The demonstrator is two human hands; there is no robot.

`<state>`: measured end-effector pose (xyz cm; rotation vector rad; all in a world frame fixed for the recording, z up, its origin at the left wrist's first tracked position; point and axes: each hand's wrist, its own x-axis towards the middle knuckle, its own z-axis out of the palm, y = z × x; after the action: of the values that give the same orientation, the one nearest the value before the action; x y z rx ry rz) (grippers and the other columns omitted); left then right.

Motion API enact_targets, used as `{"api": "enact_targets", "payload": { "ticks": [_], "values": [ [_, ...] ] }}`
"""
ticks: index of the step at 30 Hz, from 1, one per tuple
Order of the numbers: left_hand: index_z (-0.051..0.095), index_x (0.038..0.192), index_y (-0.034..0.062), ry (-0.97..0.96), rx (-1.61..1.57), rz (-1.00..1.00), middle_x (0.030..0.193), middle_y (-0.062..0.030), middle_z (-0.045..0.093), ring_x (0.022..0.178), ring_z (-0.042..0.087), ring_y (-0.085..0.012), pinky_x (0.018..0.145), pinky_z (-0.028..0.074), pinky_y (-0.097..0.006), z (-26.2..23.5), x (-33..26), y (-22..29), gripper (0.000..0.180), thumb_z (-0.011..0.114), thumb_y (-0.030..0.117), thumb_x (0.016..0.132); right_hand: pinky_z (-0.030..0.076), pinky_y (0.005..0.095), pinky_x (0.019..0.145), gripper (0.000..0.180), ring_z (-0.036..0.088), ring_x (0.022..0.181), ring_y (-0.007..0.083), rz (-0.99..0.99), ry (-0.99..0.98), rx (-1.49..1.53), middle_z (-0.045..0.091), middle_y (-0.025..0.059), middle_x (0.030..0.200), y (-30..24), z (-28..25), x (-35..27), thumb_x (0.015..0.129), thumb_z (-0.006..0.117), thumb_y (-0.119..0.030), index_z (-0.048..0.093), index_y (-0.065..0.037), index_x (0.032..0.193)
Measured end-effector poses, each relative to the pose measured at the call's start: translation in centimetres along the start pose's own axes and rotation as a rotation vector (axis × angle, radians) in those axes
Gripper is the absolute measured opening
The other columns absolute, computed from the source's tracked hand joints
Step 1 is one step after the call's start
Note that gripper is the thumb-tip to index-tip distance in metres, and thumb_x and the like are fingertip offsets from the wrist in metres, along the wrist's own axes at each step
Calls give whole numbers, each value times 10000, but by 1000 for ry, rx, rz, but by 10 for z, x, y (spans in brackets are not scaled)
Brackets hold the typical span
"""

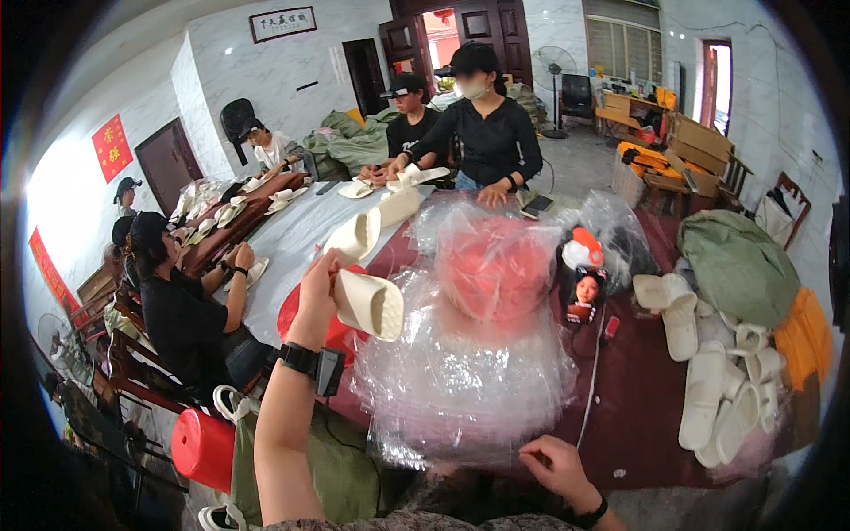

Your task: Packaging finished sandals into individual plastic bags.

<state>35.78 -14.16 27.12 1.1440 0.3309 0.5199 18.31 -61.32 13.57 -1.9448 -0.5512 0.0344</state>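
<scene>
My left hand [317, 296] is raised over the near left part of the table, its fingers closed on a cream slide slipper [370, 306] whose patterned sole faces right. Just behind that hand is a second cream slipper [352, 234]; I cannot tell whether the fingers touch it. My right hand [560, 471] hovers low at the table's near edge, fingers loosely bent and apart, nothing visible in them. It is close to the front corner of a stack of clear plastic bags [469, 380]. Behind the stack, a red round object [496, 265] shows through clear plastic.
More cream slippers [701, 394] lie piled on the right of the dark red tabletop [611, 434], beside a green sack [739, 265]. A phone [586, 292] with a lit screen and white cable stands right of the bags. Co-workers [491, 146] handle slippers opposite and to the left.
</scene>
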Motion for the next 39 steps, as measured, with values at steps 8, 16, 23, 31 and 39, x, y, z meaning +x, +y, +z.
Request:
{"api": "enact_targets", "payload": {
  "ticks": [8, 16, 23, 31, 39],
  "values": [
    [472, 1281, -61, -388, -479, -307, 1169, -176, 626, 1086, 631, -294, 971, 520, -390, 98, -163, -36, 398, 507, 204, 986, 485, 240, 734, 551, 579, 965, 98, -180, 142, 145, 596, 49, 1161, -31, 20, 40, 839, 743, -50, 493, -78, 1330],
    [299, 1408, -69, -319, -816, -344, 1381, -220, 407, 1287, 467, -357, 1151, 362, -446, 105, -245, -124, 535, 518, 167, 981, 501, 245, 692, 571, 581, 861, 106, 88, 197, 639, 594, 62, 1098, 3, 28, 96, 931, 645, -140, 347, -53, 1411],
    [482, 1354, 7, -501, 161, -562, 1232, -140, 612, 1189, 579, -322, 992, 482, -420, 45, -242, -173, 501, 667, 191, 926, 530, 343, 748, 541, 648, 877, 198, 240, 74, 11, 652, 132, 1072, 59, 0, 108, 903, 653, -169, 465, 10, 1377],
    [600, 1288, 108, -457, 1075, 672, 1377, -262, 513, 1152, 566, -423, 955, 485, -471, 0, -225, -164, 548, 767, 206, 775, 468, 481, 947, 652, 539, 1111, 447, 174, 378, -351, 481, 275, 1240, 60, 35, 76, 815, 689, -125, 394, 22, 1378],
    [436, 1446, 153, -529, 1260, 478, 1380, -256, 519, 1050, 631, -438, 836, 538, -484, 0, -227, -188, 721, 738, 344, 820, 459, 460, 949, 586, 548, 1091, 397, -84, 261, -585, 538, 214, 1173, 41, 44, 70, 818, 739, -261, 509, -11, 1295]
  ]
}}
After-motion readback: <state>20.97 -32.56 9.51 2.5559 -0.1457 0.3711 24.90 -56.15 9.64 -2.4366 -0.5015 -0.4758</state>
